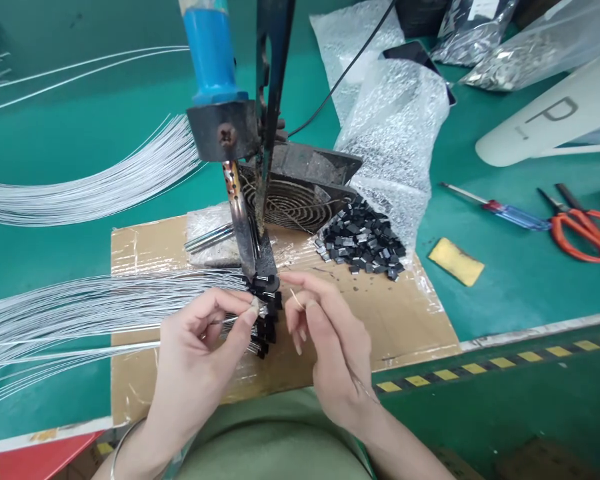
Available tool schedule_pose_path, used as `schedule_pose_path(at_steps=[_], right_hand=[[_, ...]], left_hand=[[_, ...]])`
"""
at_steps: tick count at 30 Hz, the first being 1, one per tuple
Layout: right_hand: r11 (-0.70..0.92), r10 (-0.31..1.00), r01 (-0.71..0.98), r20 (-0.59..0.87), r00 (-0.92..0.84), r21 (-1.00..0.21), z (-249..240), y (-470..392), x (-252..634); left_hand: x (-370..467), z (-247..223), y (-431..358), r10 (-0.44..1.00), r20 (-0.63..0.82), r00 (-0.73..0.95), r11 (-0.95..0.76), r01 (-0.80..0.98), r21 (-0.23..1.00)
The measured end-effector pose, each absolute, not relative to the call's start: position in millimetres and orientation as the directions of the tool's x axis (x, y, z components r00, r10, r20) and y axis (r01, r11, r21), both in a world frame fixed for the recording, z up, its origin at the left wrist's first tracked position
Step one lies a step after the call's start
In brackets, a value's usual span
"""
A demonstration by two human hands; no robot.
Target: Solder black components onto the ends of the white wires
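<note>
My left hand [200, 353] is closed in a pinch, thumb against forefinger, on a thin white wire whose end is partly covered by the fingertips. Beside that pinch lies a row of black connectors [269, 327] on the ends of the white wires [145, 297]. My right hand [335, 340] is just to the right, its forefinger reaching toward the connectors and its thumb curled in by the other fingers. A thin pale curved strip shows at those fingers; whether it is a ring or held wire is unclear. Above both hands, a blue-handled soldering iron [240, 220] points down at the connectors.
The soldering iron hangs from a black metal stand [273, 80]. Behind it is a fan [295, 200]. A pile of small black parts [365, 243] lies right on the cardboard [395, 320]. Further right are a yellow sponge [456, 261], a screwdriver [510, 212] and orange-handled scissors [580, 233].
</note>
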State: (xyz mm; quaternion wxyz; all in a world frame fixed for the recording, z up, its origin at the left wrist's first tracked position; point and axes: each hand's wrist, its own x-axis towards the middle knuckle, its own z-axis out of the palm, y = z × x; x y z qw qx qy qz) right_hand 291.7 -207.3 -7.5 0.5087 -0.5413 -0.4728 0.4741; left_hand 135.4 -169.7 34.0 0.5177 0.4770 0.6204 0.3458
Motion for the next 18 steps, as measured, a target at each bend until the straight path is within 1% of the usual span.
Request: schedule_pose_path(at_steps=[5,8,13,18], right_hand=[[-0.058,0.993,0.067,-0.051,0.104,-0.996,-2.7,-208.8,301.0],[-0.035,0.994,0.115,-0.022,0.106,-0.993,-0.4,-205.9,306.0],[0.041,0.996,0.079,0.047,0.075,-0.996,5.6,-196.4,304.8],[0.026,0.996,0.066,0.031,0.081,-0.998,9.7,-190.3,296.8]], left_hand=[[131.9,33.5,-164.4,0.951,-0.311,0.002,0.301,0.241,0.923],[131.4,33.8,-161.2,0.953,-0.301,0.02,0.286,0.255,0.924],[130.3,33.9,-155.0,0.963,-0.271,0.012,0.259,0.254,0.932],[129.7,34.1,-150.6,0.968,-0.249,-0.001,0.242,0.243,0.939]])
